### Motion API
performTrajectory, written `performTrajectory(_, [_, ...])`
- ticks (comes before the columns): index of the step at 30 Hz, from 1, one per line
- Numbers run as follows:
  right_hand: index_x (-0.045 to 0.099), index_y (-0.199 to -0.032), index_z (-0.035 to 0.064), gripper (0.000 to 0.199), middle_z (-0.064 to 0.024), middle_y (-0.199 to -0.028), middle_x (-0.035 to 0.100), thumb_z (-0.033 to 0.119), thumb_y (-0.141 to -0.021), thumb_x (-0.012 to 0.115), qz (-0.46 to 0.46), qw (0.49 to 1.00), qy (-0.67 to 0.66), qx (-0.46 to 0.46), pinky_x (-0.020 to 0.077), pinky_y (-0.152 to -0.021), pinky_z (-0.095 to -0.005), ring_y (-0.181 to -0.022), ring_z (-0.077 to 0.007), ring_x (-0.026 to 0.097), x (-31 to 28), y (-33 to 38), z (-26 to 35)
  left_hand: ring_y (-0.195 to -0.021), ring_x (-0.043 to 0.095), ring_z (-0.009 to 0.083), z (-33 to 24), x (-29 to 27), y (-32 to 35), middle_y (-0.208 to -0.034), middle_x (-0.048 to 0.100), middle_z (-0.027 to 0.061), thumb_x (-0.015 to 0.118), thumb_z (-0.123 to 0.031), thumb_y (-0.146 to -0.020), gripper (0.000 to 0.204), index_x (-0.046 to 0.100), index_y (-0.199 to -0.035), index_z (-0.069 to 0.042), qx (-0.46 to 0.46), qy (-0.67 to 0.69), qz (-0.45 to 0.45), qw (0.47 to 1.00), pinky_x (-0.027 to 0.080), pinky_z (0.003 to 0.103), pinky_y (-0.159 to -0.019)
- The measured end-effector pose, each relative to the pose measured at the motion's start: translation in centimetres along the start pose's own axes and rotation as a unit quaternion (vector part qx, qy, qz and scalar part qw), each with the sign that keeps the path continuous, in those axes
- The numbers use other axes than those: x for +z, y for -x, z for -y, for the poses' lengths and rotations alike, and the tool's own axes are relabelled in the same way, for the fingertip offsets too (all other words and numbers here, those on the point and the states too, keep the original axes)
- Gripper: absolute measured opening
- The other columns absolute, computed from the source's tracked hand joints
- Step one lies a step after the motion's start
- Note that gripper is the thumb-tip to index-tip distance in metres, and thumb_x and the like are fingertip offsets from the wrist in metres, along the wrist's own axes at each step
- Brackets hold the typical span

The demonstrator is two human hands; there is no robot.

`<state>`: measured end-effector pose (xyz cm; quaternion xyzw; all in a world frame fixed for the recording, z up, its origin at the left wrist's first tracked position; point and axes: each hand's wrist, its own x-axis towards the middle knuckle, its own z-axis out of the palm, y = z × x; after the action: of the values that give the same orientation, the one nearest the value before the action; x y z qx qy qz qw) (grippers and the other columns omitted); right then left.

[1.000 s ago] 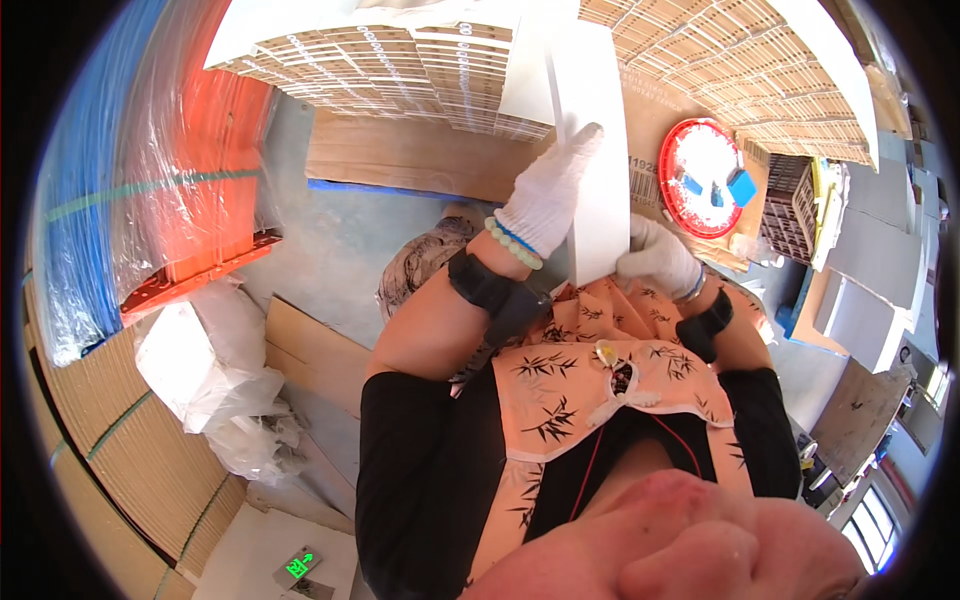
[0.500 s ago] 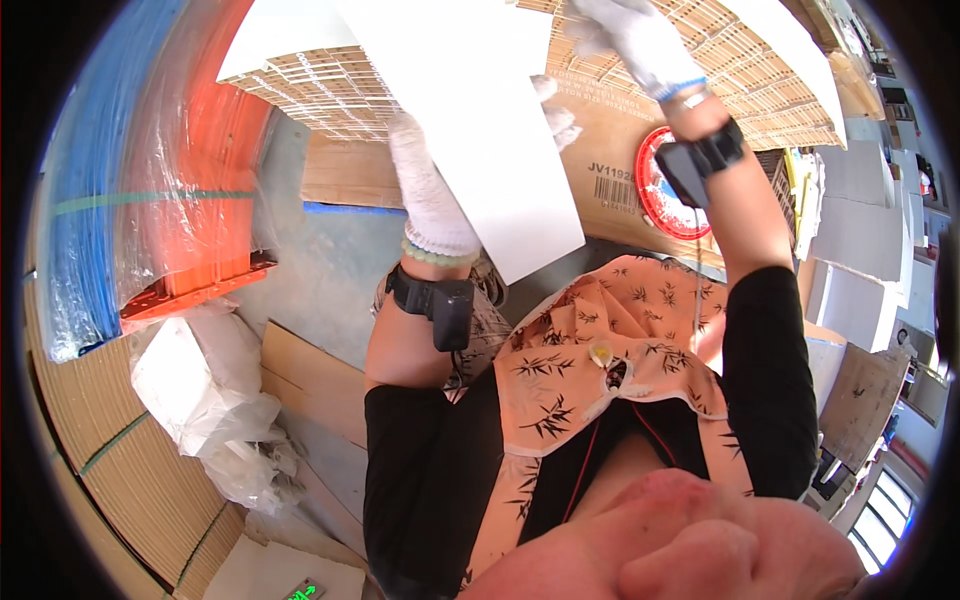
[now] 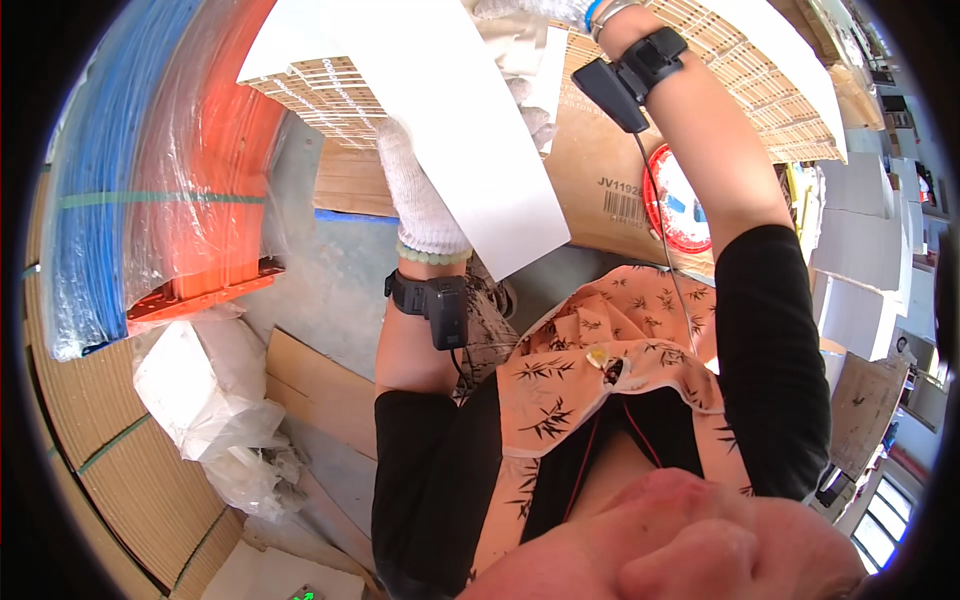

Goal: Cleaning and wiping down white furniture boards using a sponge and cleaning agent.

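My left hand (image 3: 418,190), in a white knit glove, grips a long white card sheet (image 3: 470,150) from beneath. Its thumb side lies along the sheet's left edge, and its fingertips show past the right edge. The sheet slants down toward me. At the top edge of the picture, my right hand (image 3: 535,8), also gloved, reaches across beside the sheet's upper part. Most of that hand is cut off, so its grip is hidden. White-backed panels with a brown slatted pattern lie on both sides, the left panel (image 3: 325,100) and the right panel (image 3: 750,85).
A brown carton (image 3: 590,195) lies under the panels, with a red-rimmed round tub (image 3: 680,215) on it. Plastic-wrapped orange parts (image 3: 215,180) and blue parts (image 3: 110,200) stand at left. Crumpled clear plastic (image 3: 235,440) lies near strapped cardboard stacks (image 3: 120,440).
My right hand has moved up and left toward the sheet's upper part, partly leaving the picture. The left hand and the white sheet have shifted slightly left.
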<state>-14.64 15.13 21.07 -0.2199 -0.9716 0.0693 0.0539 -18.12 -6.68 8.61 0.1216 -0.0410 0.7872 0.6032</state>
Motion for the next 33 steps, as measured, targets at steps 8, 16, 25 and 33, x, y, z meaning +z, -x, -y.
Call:
performTrajectory(8, [0.065,-0.124,0.0,0.04,-0.005,-0.102,0.071,-0.005,-0.084,0.07,-0.186,0.812,-0.537,0.131,0.0553,-0.078,-0.0261,-0.087,-0.0149,0.067,0.1,4.9,-4.3,-0.12,0.064,0.0269,0.4,1.1,-0.4,-0.132,0.064,0.0148,0.045,-0.058,-0.101,0.071,0.048,-0.145,-0.003,-0.011,0.012,-0.04,0.999,0.056,0.05,-0.1])
performTrajectory(16, [0.071,-0.123,0.0125,0.036,-0.008,-0.121,0.069,0.004,-0.09,0.058,-0.196,0.931,0.002,-0.309,0.0566,-0.09,-0.0417,-0.102,-0.0271,0.068,4.2,18.8,5.2,-0.134,0.052,0.0332,1.8,-0.5,0.2,-0.144,0.053,0.0189,0.046,-0.063,-0.101,0.076,0.043,-0.148,-0.003,0.026,-0.106,0.037,0.993,0.046,0.05,-0.112])
performTrajectory(25, [0.064,-0.125,0.0003,0.028,-0.005,-0.111,0.067,0.006,-0.097,0.064,-0.252,0.929,-0.147,-0.227,0.0523,-0.081,-0.0271,-0.097,-0.0141,0.063,2.7,11.9,2.9,-0.115,0.066,0.0252,5.0,-0.6,1.8,-0.135,0.062,0.0157,0.035,-0.059,-0.107,0.07,0.042,-0.15,-0.005,-0.045,-0.269,-0.076,0.959,0.058,0.037,-0.095])
performTrajectory(33, [0.07,-0.098,0.0094,0.016,-0.0063,-0.101,0.066,0.011,-0.083,0.072,-0.186,0.928,-0.183,-0.268,0.0587,-0.076,-0.0365,-0.09,-0.0226,0.069,8.8,20.2,9.0,-0.144,0.042,0.0306,2.9,-3.0,2.3,-0.151,0.049,0.0191,0.044,-0.063,-0.102,0.079,0.035,-0.156,-0.006,0.162,-0.527,0.071,0.831,0.038,0.045,-0.121])
